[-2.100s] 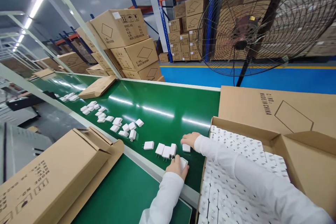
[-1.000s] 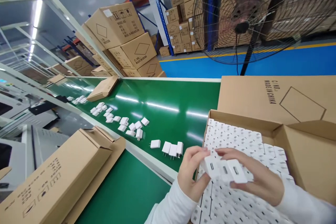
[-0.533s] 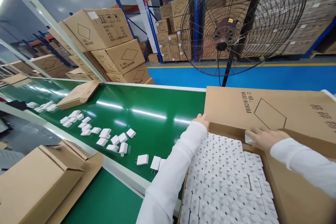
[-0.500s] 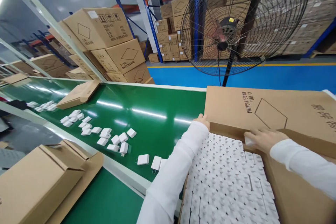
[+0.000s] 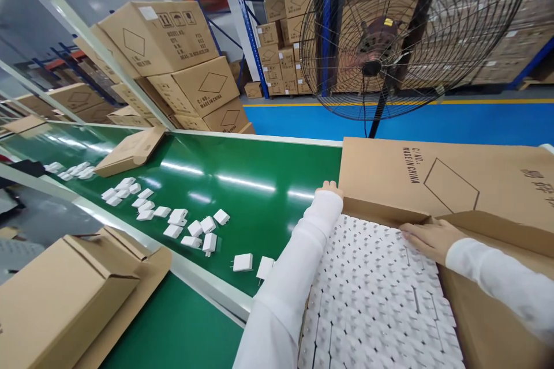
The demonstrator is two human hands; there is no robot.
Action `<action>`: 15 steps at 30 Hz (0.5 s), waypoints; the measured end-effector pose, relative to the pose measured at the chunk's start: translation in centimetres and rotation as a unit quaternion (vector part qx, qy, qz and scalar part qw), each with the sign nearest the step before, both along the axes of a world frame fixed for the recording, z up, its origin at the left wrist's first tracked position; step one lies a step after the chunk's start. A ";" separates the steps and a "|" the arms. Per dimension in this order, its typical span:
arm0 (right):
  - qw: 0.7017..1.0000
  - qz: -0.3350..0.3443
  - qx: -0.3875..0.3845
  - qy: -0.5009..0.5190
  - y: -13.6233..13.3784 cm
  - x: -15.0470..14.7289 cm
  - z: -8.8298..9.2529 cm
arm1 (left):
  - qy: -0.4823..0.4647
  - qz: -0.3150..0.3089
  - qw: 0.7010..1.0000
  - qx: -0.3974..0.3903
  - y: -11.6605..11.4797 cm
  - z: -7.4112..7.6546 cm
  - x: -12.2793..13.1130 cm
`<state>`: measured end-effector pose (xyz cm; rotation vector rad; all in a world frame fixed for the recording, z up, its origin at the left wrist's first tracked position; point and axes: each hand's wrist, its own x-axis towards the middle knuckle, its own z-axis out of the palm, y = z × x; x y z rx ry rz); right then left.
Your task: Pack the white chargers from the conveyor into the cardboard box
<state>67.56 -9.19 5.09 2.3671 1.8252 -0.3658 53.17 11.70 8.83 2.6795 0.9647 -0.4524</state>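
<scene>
An open cardboard carton lies in front of me, packed with tight rows of white plug chargers, their prongs facing up. My left hand is closed over the carton's far left corner, fingers bent on its edge. At the far right end of the rows, my right hand lies with fingers stretched out over the chargers, against the raised cardboard wall. Any charger beneath its palm is hidden. Several loose white chargers lie scattered on the green conveyor belt to my left.
Another carton stands at the near left, and a flattened one lies farther along the belt. Behind the belt are stacked cartons and a large black fan. A white metal post rises at the belt's far side.
My right hand has moved down and slightly left, from holding a white charger by the wall to lying flat on the rows. My left hand stays at the carton's corner.
</scene>
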 end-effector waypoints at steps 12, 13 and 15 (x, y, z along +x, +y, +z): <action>0.968 0.198 0.133 0.079 8.9 -15.6 5.4 | -0.085 0.125 0.988 0.012 1.3 0.3 -4.6; 0.967 0.221 0.092 0.083 9.9 -17.2 5.3 | -0.082 0.112 0.990 0.009 1.7 0.7 -6.9; 0.962 0.258 0.014 0.086 11.9 -19.6 4.6 | -0.062 0.098 0.993 0.011 1.6 0.8 -12.3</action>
